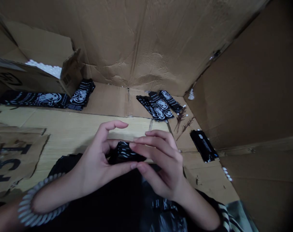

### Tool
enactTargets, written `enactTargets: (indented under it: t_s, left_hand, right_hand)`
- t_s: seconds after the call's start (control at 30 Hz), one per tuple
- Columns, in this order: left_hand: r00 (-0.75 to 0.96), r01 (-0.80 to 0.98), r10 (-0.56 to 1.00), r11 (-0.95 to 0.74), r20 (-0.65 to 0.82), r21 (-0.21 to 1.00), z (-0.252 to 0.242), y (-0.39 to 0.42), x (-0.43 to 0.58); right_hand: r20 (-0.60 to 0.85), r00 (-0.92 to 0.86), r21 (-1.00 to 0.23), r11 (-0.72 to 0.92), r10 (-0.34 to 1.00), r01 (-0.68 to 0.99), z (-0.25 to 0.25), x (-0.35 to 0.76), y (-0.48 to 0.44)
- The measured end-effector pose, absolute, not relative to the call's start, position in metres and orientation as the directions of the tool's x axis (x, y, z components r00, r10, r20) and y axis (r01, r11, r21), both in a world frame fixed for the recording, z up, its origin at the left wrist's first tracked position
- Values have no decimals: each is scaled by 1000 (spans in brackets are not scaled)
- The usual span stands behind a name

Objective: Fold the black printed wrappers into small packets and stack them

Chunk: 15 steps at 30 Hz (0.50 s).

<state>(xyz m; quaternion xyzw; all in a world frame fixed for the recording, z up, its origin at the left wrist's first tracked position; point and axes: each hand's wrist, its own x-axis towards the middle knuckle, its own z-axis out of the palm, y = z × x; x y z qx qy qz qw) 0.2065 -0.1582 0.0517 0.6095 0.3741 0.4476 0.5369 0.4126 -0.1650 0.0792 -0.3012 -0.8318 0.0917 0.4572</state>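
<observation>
held from my remote station: left hand (93, 164) and right hand (162, 167) pinch a bundle of black printed sachets (126, 153) above a cardboard sheet (69, 135); a loosened grip could let the slick sachets slide and scatter.

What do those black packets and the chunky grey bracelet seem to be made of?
The black packets look like thin plastic film with a slight gloss, judging by the sheen and crisp white print, though foil is possible. The grey bracelet seems matte rubber or silicone, going by its soft, ribbed coil; hard plastic can't be ruled out.
</observation>
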Motion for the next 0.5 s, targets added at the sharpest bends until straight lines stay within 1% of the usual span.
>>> enactTargets:
  t_s: [0.13, 0.23, 0.33, 0.43, 0.5]
  left_hand:
    - [282, -32, 935, -215, 215, 976, 56, -162, 209]
    - [300, 11, 933, -213, 200, 977, 54, -164, 207]
    - [332, 20, 910, -272, 250, 962, 48, -162, 204]
    - [359, 9, 847, -424, 392, 906, 41, -157, 204]
    - [370, -2, 800, -507, 472, 862, 37, -155, 205]
  right_hand:
    - [695, -480, -321, 828, 536, 461, 73, 414, -164]
    - [692, -491, -311, 832, 530, 460, 67, 412, -163]
    - [653, -492, -407, 815, 575, 412, 64, 412, -165]
    - [585, -479, -551, 754, 655, 358, 64, 412, -168]
    - [548, -461, -623, 708, 698, 332, 64, 413, -170]
